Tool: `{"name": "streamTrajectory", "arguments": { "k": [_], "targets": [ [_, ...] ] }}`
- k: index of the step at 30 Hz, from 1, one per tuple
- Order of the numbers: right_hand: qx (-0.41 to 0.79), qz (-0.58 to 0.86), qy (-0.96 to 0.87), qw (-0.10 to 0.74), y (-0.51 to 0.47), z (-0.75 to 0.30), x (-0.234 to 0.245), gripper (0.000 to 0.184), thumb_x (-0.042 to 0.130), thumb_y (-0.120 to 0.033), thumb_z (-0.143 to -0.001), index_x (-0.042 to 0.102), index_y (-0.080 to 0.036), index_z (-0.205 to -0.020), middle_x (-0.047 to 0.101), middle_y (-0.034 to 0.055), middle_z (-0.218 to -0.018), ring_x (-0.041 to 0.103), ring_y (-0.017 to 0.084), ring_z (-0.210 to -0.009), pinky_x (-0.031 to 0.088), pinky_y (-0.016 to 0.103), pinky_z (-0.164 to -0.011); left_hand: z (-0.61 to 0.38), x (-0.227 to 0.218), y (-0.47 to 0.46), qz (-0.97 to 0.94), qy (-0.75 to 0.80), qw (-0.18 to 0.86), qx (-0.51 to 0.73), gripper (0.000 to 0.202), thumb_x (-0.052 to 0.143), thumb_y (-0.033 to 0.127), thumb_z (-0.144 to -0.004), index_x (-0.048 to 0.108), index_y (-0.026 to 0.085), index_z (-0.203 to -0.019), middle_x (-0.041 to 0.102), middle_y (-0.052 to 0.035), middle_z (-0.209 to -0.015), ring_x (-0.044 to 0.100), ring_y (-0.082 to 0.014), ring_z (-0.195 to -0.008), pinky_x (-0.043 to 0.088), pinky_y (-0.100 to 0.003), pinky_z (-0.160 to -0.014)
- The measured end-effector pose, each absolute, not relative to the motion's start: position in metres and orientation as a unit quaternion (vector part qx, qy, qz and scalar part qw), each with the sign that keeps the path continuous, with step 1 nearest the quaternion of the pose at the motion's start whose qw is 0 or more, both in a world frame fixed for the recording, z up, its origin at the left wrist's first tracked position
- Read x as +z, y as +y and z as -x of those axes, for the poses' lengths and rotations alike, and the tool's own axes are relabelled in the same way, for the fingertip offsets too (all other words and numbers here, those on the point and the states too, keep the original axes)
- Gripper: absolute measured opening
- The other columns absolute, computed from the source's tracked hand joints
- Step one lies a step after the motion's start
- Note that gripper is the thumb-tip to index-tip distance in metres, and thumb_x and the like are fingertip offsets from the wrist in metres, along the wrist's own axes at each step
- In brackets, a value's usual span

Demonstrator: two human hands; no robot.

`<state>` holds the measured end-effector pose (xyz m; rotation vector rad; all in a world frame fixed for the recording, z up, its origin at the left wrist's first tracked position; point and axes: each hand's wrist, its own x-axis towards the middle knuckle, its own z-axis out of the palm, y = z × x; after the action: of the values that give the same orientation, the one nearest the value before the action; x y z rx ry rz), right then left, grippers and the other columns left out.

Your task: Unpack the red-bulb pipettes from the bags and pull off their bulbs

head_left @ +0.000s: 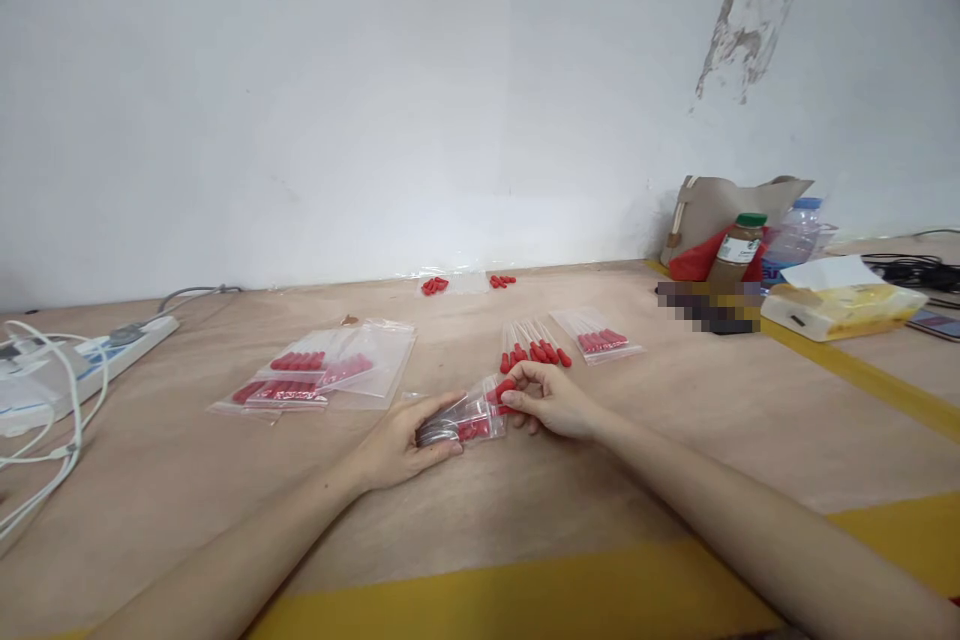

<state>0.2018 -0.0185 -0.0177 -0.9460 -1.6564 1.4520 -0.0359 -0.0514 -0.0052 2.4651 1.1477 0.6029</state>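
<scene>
On the table (712, 420), your left hand (401, 445) grips a zip bag (471, 417), right hand (553, 402) pinching a red-bulbed dropper (504, 387) at its mouth.

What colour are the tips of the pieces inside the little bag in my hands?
Red tips, inside a clear bag; the head view shows them best.

Head-worn view, facing forward and down, near left hand (405, 445), right hand (551, 400), wall (375, 70) beyond
</scene>
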Motion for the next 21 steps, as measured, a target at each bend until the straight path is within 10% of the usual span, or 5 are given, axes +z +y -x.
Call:
{"name": "streamTrajectory", "arguments": {
  "k": [12,21],
  "targets": [
    [0.646,0.367,-0.549,0.382,-0.018,-0.207,-0.011,0.034,0.072,-0.039,-0.062,0.06,-0.013,-0.08,0.065,0.0024,-0.072,0.06,0.008,-0.055,0.05,0.02,-0.054,0.036,-0.003,-0.051,-0.878,0.4,0.168,0.2,0.052,0.053,0.041,-0.08,0.042,0.022,-0.126,0.056,-0.0055,-0.119,0.055,-0.0199,-0.101,0.045,-0.031,-0.086],
    [0.464,0.389,-0.595,0.528,0.015,-0.277,0.031,0.028,0.067,-0.039,-0.068,0.064,-0.017,-0.085,0.068,0.0043,-0.084,0.062,0.011,-0.067,0.05,0.022,-0.061,0.048,-0.004,-0.048,-0.882,0.403,0.155,0.186,0.053,0.053,0.044,-0.079,0.042,0.022,-0.127,0.051,-0.0062,-0.125,0.051,-0.0213,-0.11,0.042,-0.034,-0.092]
  ]
}}
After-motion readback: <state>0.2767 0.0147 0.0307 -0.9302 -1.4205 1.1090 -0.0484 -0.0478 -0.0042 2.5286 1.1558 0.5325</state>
